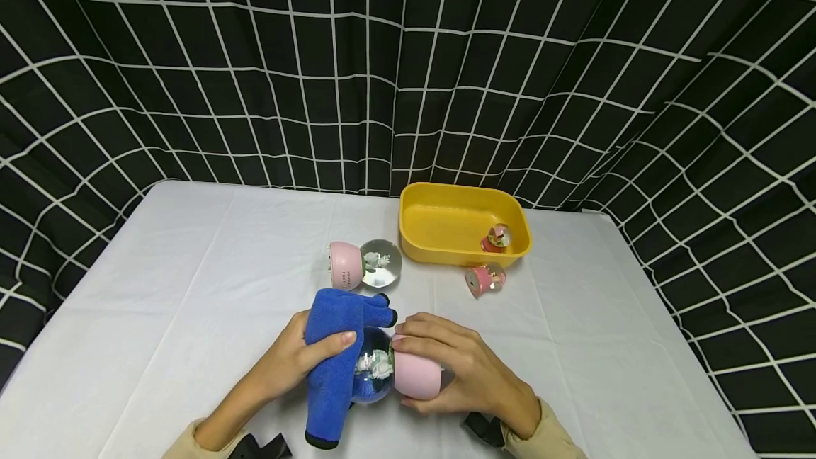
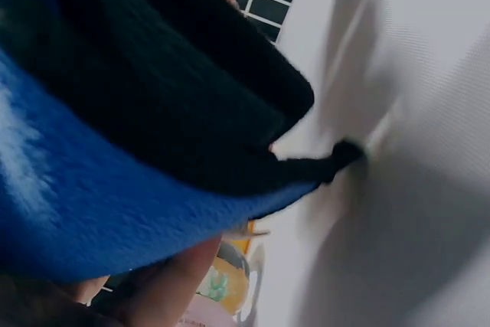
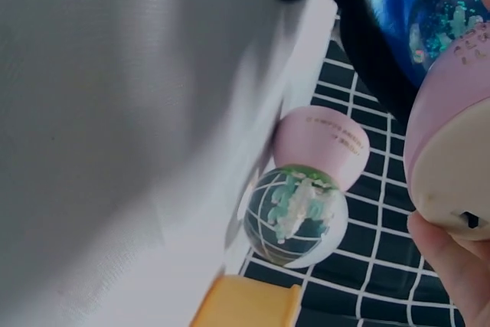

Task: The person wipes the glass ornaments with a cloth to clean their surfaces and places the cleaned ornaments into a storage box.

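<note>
Held by the Base

The left hand has its grip clamped on a blue, black-tipped plush piece; the right hand clasps a clear-domed, pink-based snow globe, sideways between them, presumably leaving the dome free against the plush.

The person wears pale beige long sleeves, seen at the bottom edge of the head view. The left sleeve, lower left of centre, ends in a plain cuff at the wrist; the right sleeve, lower right of centre, matches it and shows soft creases. Beside the left cuff lies a matte black piece with an angular, notched outline. A smaller dark piece adjoins the right cuff. Whether these are straps or camera mounts cannot be told.
</note>
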Available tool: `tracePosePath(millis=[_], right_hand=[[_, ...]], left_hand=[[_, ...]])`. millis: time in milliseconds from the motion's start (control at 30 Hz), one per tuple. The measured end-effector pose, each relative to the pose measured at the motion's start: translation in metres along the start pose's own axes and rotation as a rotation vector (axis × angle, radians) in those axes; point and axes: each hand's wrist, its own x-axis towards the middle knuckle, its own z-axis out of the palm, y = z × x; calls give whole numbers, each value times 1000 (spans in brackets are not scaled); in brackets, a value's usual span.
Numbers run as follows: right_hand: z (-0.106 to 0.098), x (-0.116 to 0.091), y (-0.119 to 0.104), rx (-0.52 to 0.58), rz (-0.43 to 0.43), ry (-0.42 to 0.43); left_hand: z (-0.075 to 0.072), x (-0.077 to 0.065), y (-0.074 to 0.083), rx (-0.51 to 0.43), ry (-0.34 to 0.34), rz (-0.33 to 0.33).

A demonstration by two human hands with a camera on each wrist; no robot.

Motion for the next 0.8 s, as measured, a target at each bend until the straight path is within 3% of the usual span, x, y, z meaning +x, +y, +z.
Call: tracePosePath(millis=[200,467,800], right_hand=[[0,1,0,4,-20,15],[0,1,2,63,-19,50],[-3,-3,5,197,150,135]], left_hand=[[-2,-1,-3,-67,-97,7],[-6,-2,-3,-34,-159,44],[-3,-3,-8,-69,-62,167]])
